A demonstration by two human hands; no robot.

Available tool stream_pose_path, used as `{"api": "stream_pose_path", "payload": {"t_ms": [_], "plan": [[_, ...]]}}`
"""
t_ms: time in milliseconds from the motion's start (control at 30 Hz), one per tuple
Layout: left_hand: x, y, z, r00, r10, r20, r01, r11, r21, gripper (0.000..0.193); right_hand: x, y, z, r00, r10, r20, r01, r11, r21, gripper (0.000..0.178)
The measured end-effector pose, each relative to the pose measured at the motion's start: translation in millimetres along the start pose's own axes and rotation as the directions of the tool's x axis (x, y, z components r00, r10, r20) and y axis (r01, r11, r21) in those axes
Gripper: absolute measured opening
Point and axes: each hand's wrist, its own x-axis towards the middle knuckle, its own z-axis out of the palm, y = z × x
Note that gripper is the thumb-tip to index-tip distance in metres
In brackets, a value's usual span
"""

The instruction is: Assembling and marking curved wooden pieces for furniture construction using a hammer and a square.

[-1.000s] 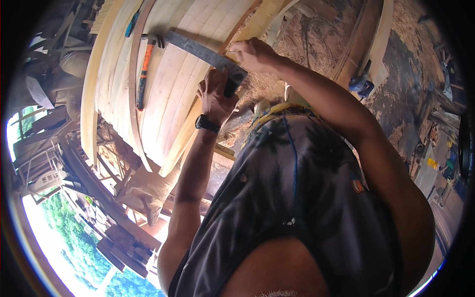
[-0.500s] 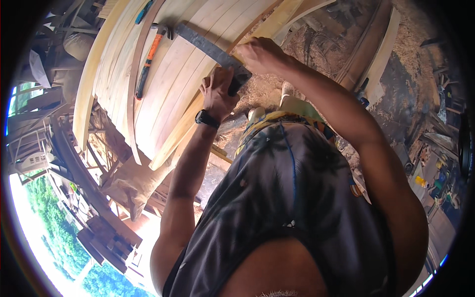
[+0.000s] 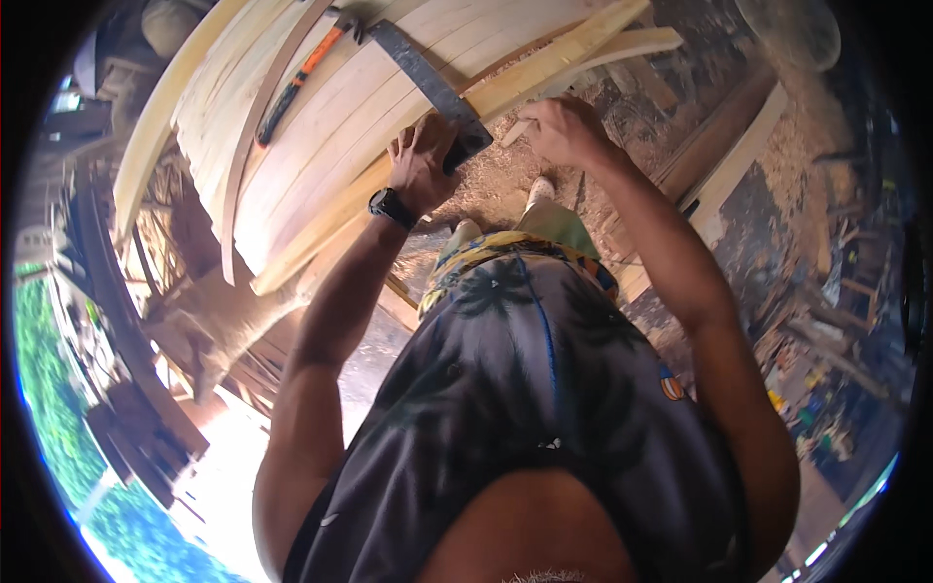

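A handsaw [image 3: 418,73] with a flat grey blade and black handle lies slantwise across the pale planks. My left hand [image 3: 425,160], with a dark watch at its wrist, is closed around the handle; several fingers also rest against the plank edge [image 3: 374,185]. Off the planks to the right, my right hand [image 3: 569,131] is closed on a small pale piece of wood [image 3: 515,132], its fingertips pinched on one end. Beyond the saw's far tip lies a hammer [image 3: 306,73] with an orange and black handle, on the planking beside a curved brown strip [image 3: 255,126].
Curved planking [image 3: 330,155] fills the upper left. A pale board [image 3: 554,58] slants up past the saw. Shavings cover the floor [image 3: 496,185] around my feet. Long timbers [image 3: 719,146] lie to the right, with scattered scraps [image 3: 826,418] beyond. Timber pieces [image 3: 117,330] stand at left.
My right hand has drawn away from beside the blade, to the right, with the small wood piece now visible in it. My left hand stays on the saw handle. The whole view has shifted.
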Motion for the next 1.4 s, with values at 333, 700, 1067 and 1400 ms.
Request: {"api": "stream_pose_path", "payload": {"t_ms": [333, 700, 1067, 1400], "plan": [[-34.3, 29.5, -89.6, 0.907, -0.282, -0.313, 0.213, 0.948, -0.238, 0.044, 30.2, 20.4, -2.5, 0.945, -0.208, -0.253, 0.247, 0.96, 0.135, 0.033], [-115.9, 58.7, -101.3, 0.178, -0.975, -0.13, -0.304, 0.071, -0.95, 0.038, 85.5, -15.9, 9.1, 0.836, -0.545, -0.064, 0.546, 0.814, 0.195, 0.063], [-79.2, 112.1, 6.4, 0.035, -0.963, 0.266, -0.542, -0.242, -0.805, 0.018, 121.4, -55.3, 46.1, 0.539, -0.807, 0.24, 0.806, 0.577, 0.129, 0.065], [-59.0, 144.7, 10.8, -0.075, -0.982, 0.173, -0.468, -0.119, -0.876, 0.027, 117.0, -20.8, 9.0, 0.483, -0.818, 0.313, 0.853, 0.52, 0.045, 0.057]]}}
